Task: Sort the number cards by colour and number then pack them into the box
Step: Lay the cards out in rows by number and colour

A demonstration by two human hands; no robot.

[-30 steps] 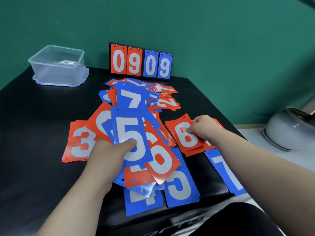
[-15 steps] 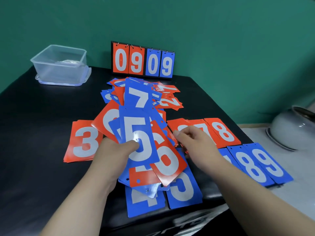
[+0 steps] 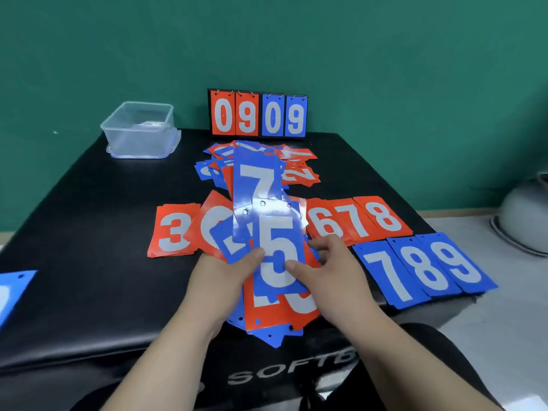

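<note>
Both forearms reach in from the bottom edge and meet over the near middle of the black table [image 3: 89,221]. The left hand [image 3: 225,280] grips a fan of cards [image 3: 275,315], red and blue mixed, with its thumb pressed on the front and its fingers curled out of sight beneath. The right hand [image 3: 332,271] pinches the blue 5 card [image 3: 278,241] on top of that fan, its thumb on the lower part of the numeral and its fingers bent round the card's right edge. Half a second ago this hand was apart from the fan, its fingers stretched toward it; a second ago it rested farther right on the red 6 pile [image 3: 324,225]. Beyond the hands an unsorted heap [image 3: 258,176] lies with a blue 7 on top. Sorted piles flank it, a red 3 [image 3: 175,229] on the left and a blue 7 pile [image 3: 385,274] on the right. The clear box [image 3: 141,129] stands at the far left corner.
</note>
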